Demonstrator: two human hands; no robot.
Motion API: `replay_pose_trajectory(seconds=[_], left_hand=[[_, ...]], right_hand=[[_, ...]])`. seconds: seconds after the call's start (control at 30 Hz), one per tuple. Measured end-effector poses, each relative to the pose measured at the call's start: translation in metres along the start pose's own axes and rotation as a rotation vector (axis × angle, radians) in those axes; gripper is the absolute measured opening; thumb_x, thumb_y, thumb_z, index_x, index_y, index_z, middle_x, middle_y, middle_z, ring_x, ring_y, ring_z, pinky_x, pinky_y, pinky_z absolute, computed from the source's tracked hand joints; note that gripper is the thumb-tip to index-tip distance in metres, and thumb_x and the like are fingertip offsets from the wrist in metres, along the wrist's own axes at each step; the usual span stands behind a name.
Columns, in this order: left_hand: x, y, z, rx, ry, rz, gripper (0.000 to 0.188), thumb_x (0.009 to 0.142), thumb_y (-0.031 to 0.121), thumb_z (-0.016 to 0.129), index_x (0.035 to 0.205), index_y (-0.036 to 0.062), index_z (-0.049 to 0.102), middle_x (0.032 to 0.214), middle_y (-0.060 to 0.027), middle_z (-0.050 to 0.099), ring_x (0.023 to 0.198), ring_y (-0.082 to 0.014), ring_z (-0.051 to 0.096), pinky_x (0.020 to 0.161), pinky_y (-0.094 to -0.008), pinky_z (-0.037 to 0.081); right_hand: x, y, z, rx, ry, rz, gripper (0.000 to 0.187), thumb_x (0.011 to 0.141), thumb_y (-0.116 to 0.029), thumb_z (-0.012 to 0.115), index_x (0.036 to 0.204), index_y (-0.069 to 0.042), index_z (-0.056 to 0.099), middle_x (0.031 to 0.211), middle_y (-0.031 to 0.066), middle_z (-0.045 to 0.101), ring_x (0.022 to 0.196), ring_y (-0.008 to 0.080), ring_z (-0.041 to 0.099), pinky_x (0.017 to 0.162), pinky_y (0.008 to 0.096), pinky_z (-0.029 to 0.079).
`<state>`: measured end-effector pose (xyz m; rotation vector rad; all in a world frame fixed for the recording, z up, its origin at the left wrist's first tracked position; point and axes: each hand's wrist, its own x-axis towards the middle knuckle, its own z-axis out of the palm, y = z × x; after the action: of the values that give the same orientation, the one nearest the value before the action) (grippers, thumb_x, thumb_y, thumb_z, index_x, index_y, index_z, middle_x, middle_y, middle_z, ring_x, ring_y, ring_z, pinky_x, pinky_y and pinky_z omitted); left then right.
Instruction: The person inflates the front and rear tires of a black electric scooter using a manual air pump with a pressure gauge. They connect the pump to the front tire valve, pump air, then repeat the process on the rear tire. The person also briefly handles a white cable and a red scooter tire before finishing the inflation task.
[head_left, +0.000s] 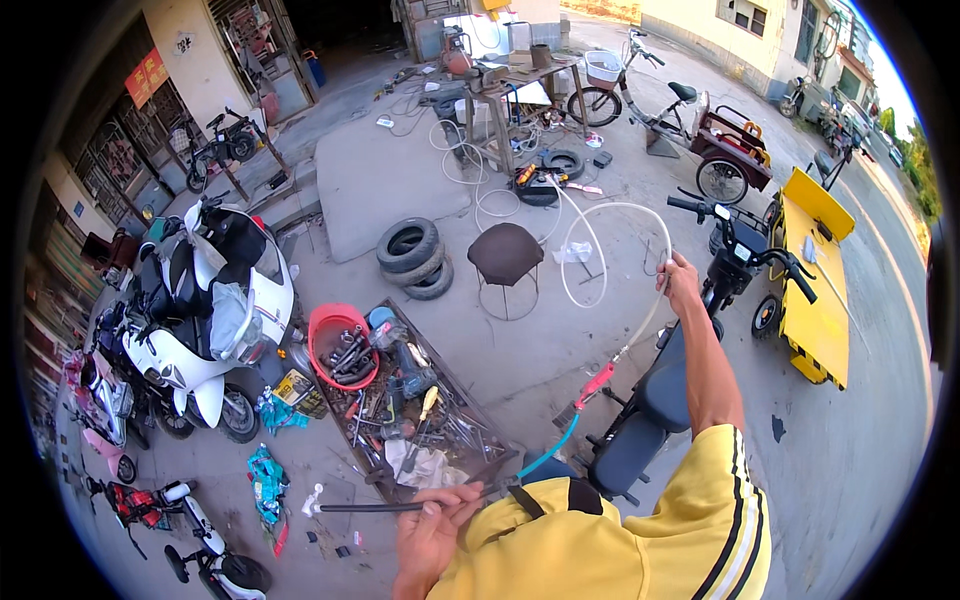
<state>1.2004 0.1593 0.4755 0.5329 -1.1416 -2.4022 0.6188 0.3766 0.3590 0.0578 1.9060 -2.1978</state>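
Observation:
My left hand [440, 535], low in the middle, is closed around a thin black tube [365, 508] that points left and ends in a pale metal tip [312, 500]. A teal hose [548, 458] runs up from near that hand to a red handle-like fitting [597, 384]. From the fitting a whitish translucent air hose [640, 335] rises to my raised right hand [682, 283], whose fingers are wrapped round it. Past that hand the hose loops back over the ground. Whether the black tube joins the teal hose is hidden by my left hand and yellow shirt.
A metal tray [470, 430] of tools stands ahead, with a red basin [315, 345] at its corner. Beyond are a brown stool [506, 254] and stacked tyres [410, 250]. A black-seated electric bike [665, 395] stands right, a white scooter [185, 355] left, a yellow cart [825, 290] farther right.

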Motion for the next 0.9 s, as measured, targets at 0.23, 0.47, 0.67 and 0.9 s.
replay_pose_trajectory(seconds=[0.23,0.47,0.67,0.9], left_hand=[[0.055,-0.010,0.013,0.001,0.074,0.071,0.029,0.108,0.024,0.050,0.109,-0.0039,0.058,0.118,-0.0252,0.064,0.126,-0.0418,0.059,0.107,-0.0546,0.050],[0.172,-0.031,0.046,0.092,0.177,0.115,0.027,0.109,0.022,0.046,0.111,-0.0022,0.060,0.124,-0.0232,0.062,0.124,-0.0360,0.061,0.106,-0.0499,0.052],[0.295,-0.037,0.073,0.194,0.360,0.058,0.028,0.110,0.019,0.042,0.110,-0.0027,0.059,0.125,-0.0203,0.063,0.120,-0.0296,0.063,0.103,-0.0417,0.053],[0.479,-0.010,0.071,0.123,0.295,0.152,0.028,0.111,0.025,0.044,0.113,0.0004,0.058,0.124,-0.0191,0.065,0.119,-0.0270,0.064,0.105,-0.0415,0.052]], right_hand=[[0.065,0.006,0.035,-0.002,-0.017,0.045,0.058,0.099,-0.003,0.050,0.155,-0.010,0.040,0.092,0.0043,0.063,0.072,0.0123,0.059,0.063,0.0311,0.053],[0.187,0.055,0.043,-0.180,0.013,0.225,0.069,0.092,-0.001,0.055,0.158,-0.011,0.035,0.105,0.0063,0.069,0.085,0.0155,0.062,0.080,0.0400,0.051],[0.285,0.104,0.085,-0.220,-0.091,0.405,0.073,0.092,0.002,0.054,0.159,-0.009,0.027,0.115,0.0111,0.070,0.091,0.0195,0.066,0.080,0.0406,0.052],[0.371,0.088,0.153,0.307,-0.182,0.231,0.082,0.097,-0.004,0.062,0.162,-0.007,0.012,0.150,0.0220,0.048,0.121,0.0311,0.062,0.099,0.0429,0.053]])
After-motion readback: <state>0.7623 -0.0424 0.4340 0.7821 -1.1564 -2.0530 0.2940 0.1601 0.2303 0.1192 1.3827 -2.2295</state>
